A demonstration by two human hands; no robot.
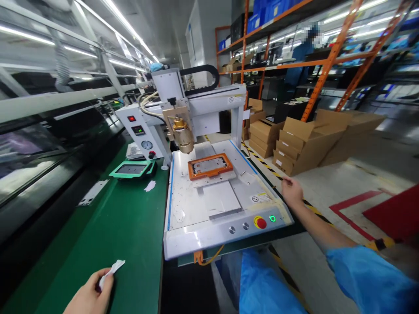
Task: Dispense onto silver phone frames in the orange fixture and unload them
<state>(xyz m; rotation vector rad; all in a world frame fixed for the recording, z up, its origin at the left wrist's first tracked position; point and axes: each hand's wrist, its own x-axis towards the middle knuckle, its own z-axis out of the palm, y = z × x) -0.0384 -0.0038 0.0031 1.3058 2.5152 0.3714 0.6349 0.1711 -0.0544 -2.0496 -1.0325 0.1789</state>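
Low at the left, my left hand (93,291) pinches a crumpled white wipe (112,271) above the green bench mat. My right hand (292,192) is beside the right edge of the benchtop machine (193,237), fingers curled together; what they hold, if anything, is too small to make out. On the machine's bed, an orange fixture frame (210,175) carries a flat metallic plate (211,165). A brass-coloured dispensing head (182,137) hangs above and left of that frame. Several tiny parts (242,173) lie right of the frame.
A green fixture (132,170), a flat metal plate (93,192) and a white scrap (149,186) lie on the green mat (131,231). The machine's front has a red stop button (260,223). Cardboard boxes (296,141) and orange shelving (330,61) stand behind; a person (303,52) is farther back.
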